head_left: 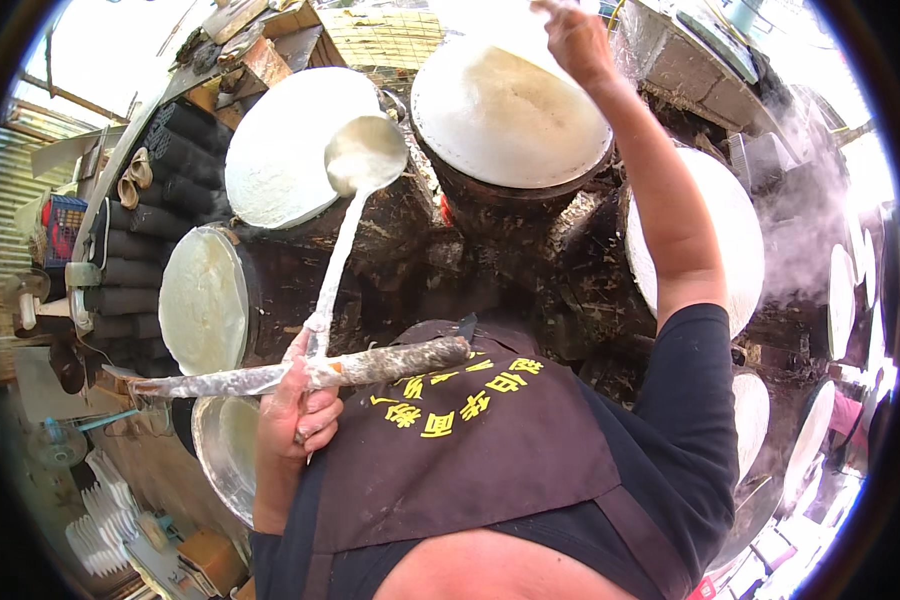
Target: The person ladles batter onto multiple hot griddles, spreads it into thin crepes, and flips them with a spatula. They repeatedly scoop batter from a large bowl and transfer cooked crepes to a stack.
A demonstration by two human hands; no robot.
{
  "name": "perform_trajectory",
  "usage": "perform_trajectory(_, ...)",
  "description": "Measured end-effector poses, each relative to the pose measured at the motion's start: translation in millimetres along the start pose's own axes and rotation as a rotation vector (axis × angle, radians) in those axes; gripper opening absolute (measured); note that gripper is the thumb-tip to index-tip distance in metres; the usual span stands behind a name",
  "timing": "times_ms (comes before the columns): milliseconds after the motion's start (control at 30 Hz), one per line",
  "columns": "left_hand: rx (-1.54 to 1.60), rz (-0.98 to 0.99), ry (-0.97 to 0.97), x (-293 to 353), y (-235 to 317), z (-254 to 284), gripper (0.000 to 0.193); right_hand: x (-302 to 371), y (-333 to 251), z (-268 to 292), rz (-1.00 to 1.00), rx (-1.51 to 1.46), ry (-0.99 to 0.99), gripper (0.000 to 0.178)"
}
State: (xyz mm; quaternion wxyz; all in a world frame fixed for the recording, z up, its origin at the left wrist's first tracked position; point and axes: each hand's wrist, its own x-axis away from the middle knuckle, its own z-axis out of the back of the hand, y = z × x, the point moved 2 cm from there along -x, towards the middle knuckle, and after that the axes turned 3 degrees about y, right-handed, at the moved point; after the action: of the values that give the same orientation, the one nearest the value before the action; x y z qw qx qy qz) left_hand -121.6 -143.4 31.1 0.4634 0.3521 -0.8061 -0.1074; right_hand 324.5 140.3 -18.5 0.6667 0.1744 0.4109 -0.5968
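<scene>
My left hand (305,415) is closed around the white-coated handle of a ladle (367,155), whose bowl hangs above the gap between two round white tops. The same hand also holds a tapered, flour-streaked stick-like tool (390,362) crosswise; its right end is thick and rough, its left end narrow. My right arm stretches far forward, and my right hand (578,42) is over the far right edge of the middle round top (510,115). Its fingers are curled in glare near the upper rim, and what lies between them, if anything, is hidden. Brownish stains mark that top.
More white round tops stand around me: one at far left (290,150), one at left (205,300), one at right (705,240). A metal pan (220,455) is by my left forearm. Dark cylinders (185,130) are stacked leftward. Steam (810,190) rises at right.
</scene>
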Motion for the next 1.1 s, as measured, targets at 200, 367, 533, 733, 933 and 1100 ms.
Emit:
perform_trajectory(200, 0.074, 0.186, -0.139, -22, -3, 15, 0.048, -32, -32, 123, -0.076, -0.045, 0.108, 0.031)
perform_trajectory(367, 0.020, 0.366, -0.221, -31, 10, 21, 0.045, 24, -115, 260, -0.342, -0.155, 0.118, 0.032)
perform_trajectory(533, -0.290, 0.253, -0.268, -17, 29, 29, 0.050, 116, -131, 337, -0.498, 0.140, -0.102, 0.033)
perform_trajectory(733, -0.553, 0.123, -0.326, -38, 42, 50, 0.054, 244, -209, 399, -0.890, 0.124, 0.056, 0.033)
perform_trajectory(933, -0.242, 0.501, -0.626, -56, 35, 30, 0.045, 376, -232, 468, -1.150, 0.299, 0.218, 0.033)
perform_trajectory(1100, -0.124, 0.865, -0.760, -40, 8, 13, 0.036, 465, -277, 587, -1.126, 0.255, 0.722, 0.042)
